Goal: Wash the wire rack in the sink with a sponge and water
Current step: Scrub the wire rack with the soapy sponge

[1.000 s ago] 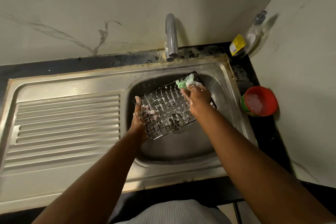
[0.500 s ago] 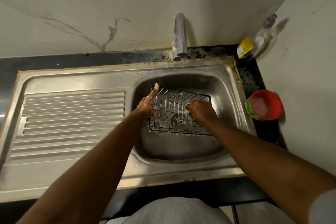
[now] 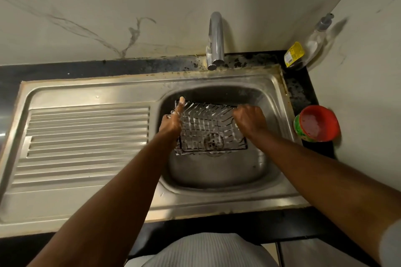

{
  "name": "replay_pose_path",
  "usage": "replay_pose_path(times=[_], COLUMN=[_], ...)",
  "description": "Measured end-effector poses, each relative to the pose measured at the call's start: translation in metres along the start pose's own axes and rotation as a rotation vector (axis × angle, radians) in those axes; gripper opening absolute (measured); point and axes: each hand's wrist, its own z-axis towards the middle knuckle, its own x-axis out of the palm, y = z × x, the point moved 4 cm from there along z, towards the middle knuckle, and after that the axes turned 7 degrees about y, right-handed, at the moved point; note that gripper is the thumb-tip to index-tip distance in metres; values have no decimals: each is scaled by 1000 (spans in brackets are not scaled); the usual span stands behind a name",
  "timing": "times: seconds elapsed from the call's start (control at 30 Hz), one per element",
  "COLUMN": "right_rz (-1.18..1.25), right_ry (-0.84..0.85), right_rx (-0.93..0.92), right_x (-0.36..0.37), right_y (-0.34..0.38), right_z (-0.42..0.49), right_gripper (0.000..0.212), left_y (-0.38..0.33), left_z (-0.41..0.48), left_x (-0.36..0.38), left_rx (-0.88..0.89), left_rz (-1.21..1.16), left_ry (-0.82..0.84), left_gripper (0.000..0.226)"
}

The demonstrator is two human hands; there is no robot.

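Right hand (image 3: 249, 118) has slid from the middle of the rectangular steel wire rack (image 3: 208, 128) out to its edge, right of the curved chrome tap (image 3: 215, 39). A second back it was working a far corner with a green sponge showing. Left hand (image 3: 171, 122) has climbed to the rack's far left corner. Rack now sits squarer to the tap, not slanted.

Position: rack is down in the basin of the stainless steel sink (image 3: 217, 199), directly in front of the tap. It seems tipped, far edge higher. Round drain (image 3: 213, 141) shows through the wires.

Hands: left grips the left side wires, index finger straight up along the corner, foam on the fingers. Right has its fingers curled down over the right edge and is blurred. Sponge is out of sight, so I cannot tell what that hand holds.

Progress, my reading: white suds sit on most wires across the middle and far rows, so soaping is well on. Near rim looks darker and less lathered, and the underside can't be judged. Tap is dry, so the rinse remains.

Also noted: ribbed steel draining board (image 3: 86, 136) left of the tap. Clear pump bottle with yellow label (image 3: 312, 43) and round red tub (image 3: 316, 123) stand right of it on the black table (image 3: 65, 68).
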Motion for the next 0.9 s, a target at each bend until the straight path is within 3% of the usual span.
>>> replay_pose_path(times=[0.1, 0.23, 0.33, 0.43, 0.57, 0.63, 0.7, 0.77, 0.9], right_rz=[249, 533, 431, 205, 0, -62, -80, -44, 199], right_ry=[-36, 34, 62, 156, 181, 168, 160, 139, 16], right_rx=[31, 17, -46, -41, -50, -26, 2, 1, -74], right_x=[8, 22, 29, 30, 25, 20, 19, 18, 20], right_y=[-8, 25, 48, 41, 34, 37, 36, 33, 35], right_z=[4, -2, -11, -13, -10, -10, -8, -8, -6], right_gripper=[13, 17, 12, 18, 20, 20, 22, 22, 13], left_y=[2, 4, -2, -3, 0, 1, 1, 0, -7], left_z=[8, 0, -9, -11, -13, -11, -8, -9, -20], left_x=[-9, -3, 7, 3, 0, 2, 0, -2, 1], left_rx=[54, 56, 87, 122, 131, 114, 101, 101, 181], left_rz=[59, 41, -7, 31, 15, -15, 28, 94, 198], left_ry=[-40, 45, 158, 159, 178, 128, 21, -32, -45], left_gripper=[163, 144, 135, 108, 110, 124, 149, 159, 119])
